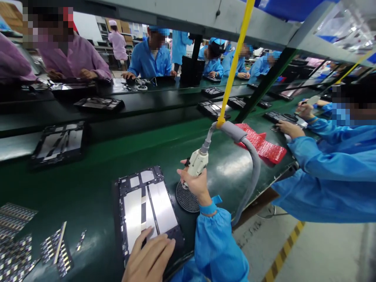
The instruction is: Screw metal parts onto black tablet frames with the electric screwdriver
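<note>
An opened tablet (164, 201) with silver battery plates in a black frame lies in front of me on the green bench. Over its near end rests my left hand (151, 256), fingers stretched out and holding nothing. My right hand (197, 182) is wrapped round a white electric screwdriver (197, 163), which points downward. Its lower end is over a round black plate full of small holes (188, 201), just right of the tablet; whether the tip touches it, I cannot tell. A grey cable (254, 172) runs from the screwdriver's top, tied to a yellow strap (236, 58).
Sheets of small parts (17, 235) and a loose strip (81, 240) lie at left. Red bubble wrap (261, 143) is beyond the screwdriver. Another opened tablet (58, 143) sits farther back. A co-worker in a blue sleeve (323, 156) works at right. A grey beam (205, 19) crosses overhead.
</note>
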`<state>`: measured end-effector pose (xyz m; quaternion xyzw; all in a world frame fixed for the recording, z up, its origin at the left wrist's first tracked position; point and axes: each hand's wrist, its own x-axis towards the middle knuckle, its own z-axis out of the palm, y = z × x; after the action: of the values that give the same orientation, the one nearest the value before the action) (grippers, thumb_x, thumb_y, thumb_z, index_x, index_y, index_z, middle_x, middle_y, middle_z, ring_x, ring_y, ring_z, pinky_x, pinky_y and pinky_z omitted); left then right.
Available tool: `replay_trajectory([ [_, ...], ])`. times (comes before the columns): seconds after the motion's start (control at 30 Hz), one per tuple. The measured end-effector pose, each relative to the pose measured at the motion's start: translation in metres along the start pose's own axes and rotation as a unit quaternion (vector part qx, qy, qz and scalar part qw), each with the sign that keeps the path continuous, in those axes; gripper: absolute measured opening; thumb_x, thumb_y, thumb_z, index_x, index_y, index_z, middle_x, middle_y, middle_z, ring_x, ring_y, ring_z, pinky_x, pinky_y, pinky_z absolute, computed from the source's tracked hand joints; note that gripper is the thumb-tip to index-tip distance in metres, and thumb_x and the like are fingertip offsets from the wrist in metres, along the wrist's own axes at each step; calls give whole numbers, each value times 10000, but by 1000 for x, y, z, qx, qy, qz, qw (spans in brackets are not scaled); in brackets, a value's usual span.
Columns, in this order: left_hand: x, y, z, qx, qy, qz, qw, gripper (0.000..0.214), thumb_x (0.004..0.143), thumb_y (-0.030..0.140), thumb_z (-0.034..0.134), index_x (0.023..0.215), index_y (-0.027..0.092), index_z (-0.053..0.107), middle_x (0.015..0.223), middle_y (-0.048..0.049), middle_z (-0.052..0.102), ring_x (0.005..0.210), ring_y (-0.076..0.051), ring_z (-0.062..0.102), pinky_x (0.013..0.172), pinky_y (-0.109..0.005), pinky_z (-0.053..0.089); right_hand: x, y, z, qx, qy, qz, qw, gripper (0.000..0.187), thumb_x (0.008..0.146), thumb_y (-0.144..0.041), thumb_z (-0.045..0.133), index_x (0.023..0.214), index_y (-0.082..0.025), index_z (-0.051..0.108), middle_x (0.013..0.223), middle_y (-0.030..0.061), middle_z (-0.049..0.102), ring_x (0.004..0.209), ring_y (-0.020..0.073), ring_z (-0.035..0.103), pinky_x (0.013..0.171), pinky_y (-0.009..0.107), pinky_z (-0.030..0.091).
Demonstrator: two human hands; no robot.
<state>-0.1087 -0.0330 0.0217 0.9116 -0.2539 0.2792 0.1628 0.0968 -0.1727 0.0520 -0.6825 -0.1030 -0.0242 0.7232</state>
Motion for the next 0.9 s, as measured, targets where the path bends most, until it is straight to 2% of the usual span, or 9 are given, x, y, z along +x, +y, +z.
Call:
replay_trajectory([
  [0.13,-8,-16,-27,-32,49,-152,987,362,867,105,546,1193,243,621,966,-7,747,932,-161,694,961,-284,517,-1,-9,2,0,5,-6,1000,327,704,-231,729,1001,-120,646,464,-69,552,387,107,510,428,244,447],
  [0.27,-15,-48,-55,-35,51,-302,951,186,890,269,560,1004,253,706,1053,-31,708,948,-191,677,840,-295,561,-1,-33,8,19,28,-38,999,325,703,-214,754,1000,-137,649,479,-64,578,384,109,518,417,248,451],
  [0.33,-16,-66,-64,-54,35,-405,912,217,895,356,548,936,246,729,1027,-51,690,916,-201,667,745,-291,563,-2,-46,17,37,12,-60,997,341,711,-210,756,1026,-154,640,489,-64,584,387,119,527,413,259,459],
  [0.4,-14,-82,-66,-110,16,-476,872,254,874,411,565,913,227,736,946,-57,694,831,-192,664,675,-280,545,-4,-57,33,64,-24,-70,995,356,721,-203,749,1055,-161,634,497,-65,582,393,123,534,418,265,467],
  [0.53,-2,-102,-54,-289,29,-572,767,292,731,415,702,851,149,714,743,-59,711,671,-177,662,607,-262,525,-18,-71,77,92,-114,-40,988,343,727,-197,736,1056,-153,647,519,-57,587,406,113,539,435,257,470],
  [0.6,4,-109,-45,-351,28,-585,731,313,697,409,722,827,125,707,686,-61,704,640,-177,661,584,-257,515,-25,-73,98,99,-152,-16,983,334,724,-203,737,1042,-146,654,508,-56,582,403,110,537,439,254,469],
  [0.63,6,-111,-42,-368,20,-581,726,319,704,413,713,827,119,707,681,-63,703,630,-175,658,571,-253,504,-27,-73,108,104,-168,-5,980,334,722,-205,738,1040,-144,655,500,-59,576,402,110,536,444,253,471],
  [0.7,9,-116,-38,-374,1,-560,739,314,748,417,673,834,117,712,704,-66,706,617,-166,644,567,-251,483,-31,-72,122,113,-194,11,974,340,719,-205,738,1043,-147,653,499,-67,568,407,105,538,462,251,480],
  [0.9,12,-123,-36,-260,-17,-491,831,170,817,284,587,816,179,721,785,-38,700,730,-167,608,654,-262,428,-34,-66,141,100,-213,27,972,336,707,-201,735,1031,-158,654,511,-73,564,414,104,538,480,253,488],
])
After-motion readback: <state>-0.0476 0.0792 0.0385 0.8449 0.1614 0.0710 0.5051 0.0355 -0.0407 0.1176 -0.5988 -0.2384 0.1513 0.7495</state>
